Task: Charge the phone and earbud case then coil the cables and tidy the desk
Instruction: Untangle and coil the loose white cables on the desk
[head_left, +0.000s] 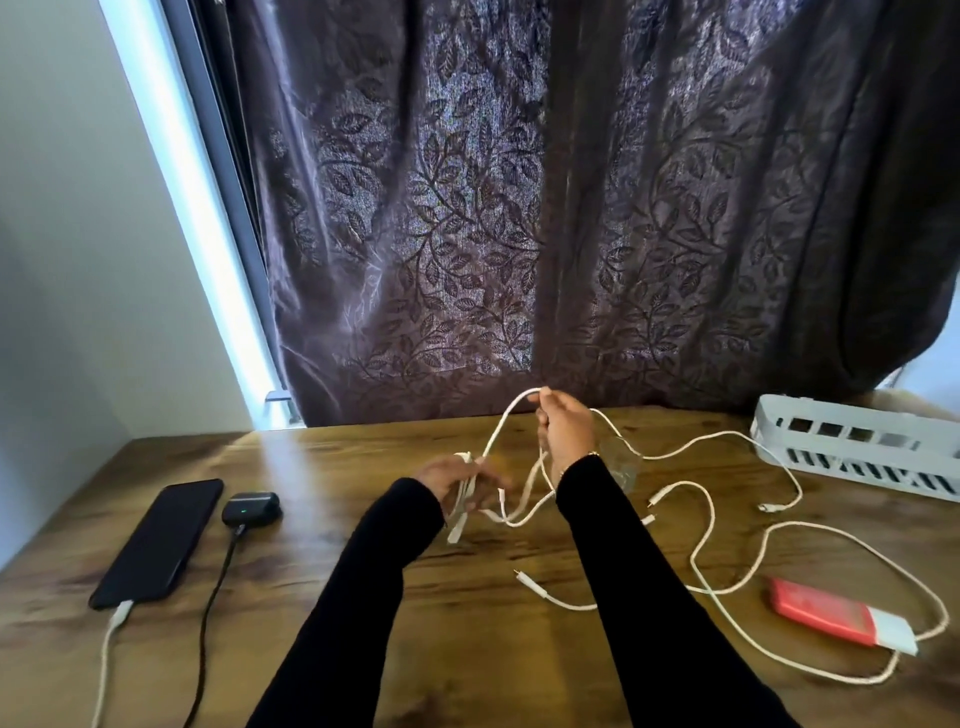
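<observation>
Over the wooden table (363, 582), the left hand (457, 480) held a bundle of white cable (498, 431) loops, while the raised right hand (566, 431) pinched the same cable's arc. At the left lay a plugged-in phone (156, 543) beside a plugged-in earbud case (252, 508).

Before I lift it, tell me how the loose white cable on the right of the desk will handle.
The white cable will probably flop: it lies in slack curves across the desk. It looks thin, so likely light. Its far end seems to run to the red power bank, which may drag along.
</observation>
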